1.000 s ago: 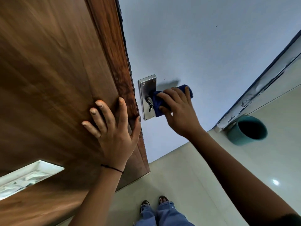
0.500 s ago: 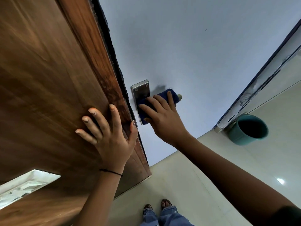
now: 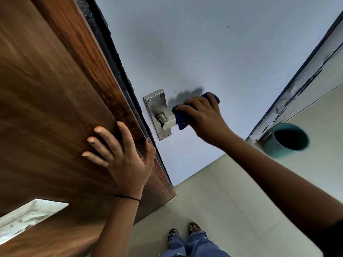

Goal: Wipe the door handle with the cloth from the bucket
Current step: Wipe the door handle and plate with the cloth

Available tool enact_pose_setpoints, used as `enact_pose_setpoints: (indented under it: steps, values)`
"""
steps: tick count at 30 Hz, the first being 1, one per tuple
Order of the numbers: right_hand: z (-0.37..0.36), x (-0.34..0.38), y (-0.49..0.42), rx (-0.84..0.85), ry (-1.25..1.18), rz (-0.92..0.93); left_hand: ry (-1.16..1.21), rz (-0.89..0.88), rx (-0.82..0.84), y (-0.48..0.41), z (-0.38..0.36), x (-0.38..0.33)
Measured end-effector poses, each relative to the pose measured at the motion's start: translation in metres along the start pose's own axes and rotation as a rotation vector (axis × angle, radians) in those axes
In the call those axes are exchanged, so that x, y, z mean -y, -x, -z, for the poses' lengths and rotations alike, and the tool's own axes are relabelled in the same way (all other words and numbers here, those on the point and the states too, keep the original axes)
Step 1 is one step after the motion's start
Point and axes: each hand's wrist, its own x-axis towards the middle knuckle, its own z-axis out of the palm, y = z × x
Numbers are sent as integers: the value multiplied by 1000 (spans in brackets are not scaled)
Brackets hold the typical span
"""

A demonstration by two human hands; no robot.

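Since the earlier frames the right hand point(image 3: 206, 115) has slid the cloth point(image 3: 181, 116) outward along the lever, away from the plate point(image 3: 157, 112), leaving the lever's inner end and pivot uncovered. Door point(image 3: 55, 89): brown wood, seen at a steep angle, steadied by the left hand point(image 3: 122, 156), which lies flat and open against its face, fingers spread, holding nothing. Bucket point(image 3: 286, 140): teal, on the floor point(image 3: 232, 210) by the wall, well apart from the work. Handle point(image 3: 168, 123): a metal lever on the plate, fixed to the pale surface beside the door. Right-hand grip: closed around the blue cloth, which wraps the lever's outer part; cloth sits between fingers and metal. Judgement: wiping is under way. To do it well, keep the cloth wrapped around the lever, cover the underside and pivot, and keep the door braced.
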Motion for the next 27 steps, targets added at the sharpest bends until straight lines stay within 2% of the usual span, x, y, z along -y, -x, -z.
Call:
enact_pose_setpoints:
  steps: [6, 11, 12, 16, 21, 24, 27]
  values:
    - [5, -24, -2, 151, -102, -104, 1, 13, 17, 2, 2, 1]
    - [8, -34, 0, 216, -398, -344, -2, -43, 34, 2, 7, 10]
    - [10, -36, 1, 225, -537, -408, -6, -54, 40, 1, 8, 12]
    - [1, -28, 14, 181, -1339, -705, -8, -64, 40, 1, 7, 12]
    - [-21, 20, 15, -212, -2222, -971, 2, -58, 47, 0, 8, 12]
    - [-28, 49, 10, -361, -2422, -1040, 11, -51, 39, 1, 7, 11]
    - [-32, 80, 7, -330, -2493, -1091, 18, -54, 39, 1, 6, 11]
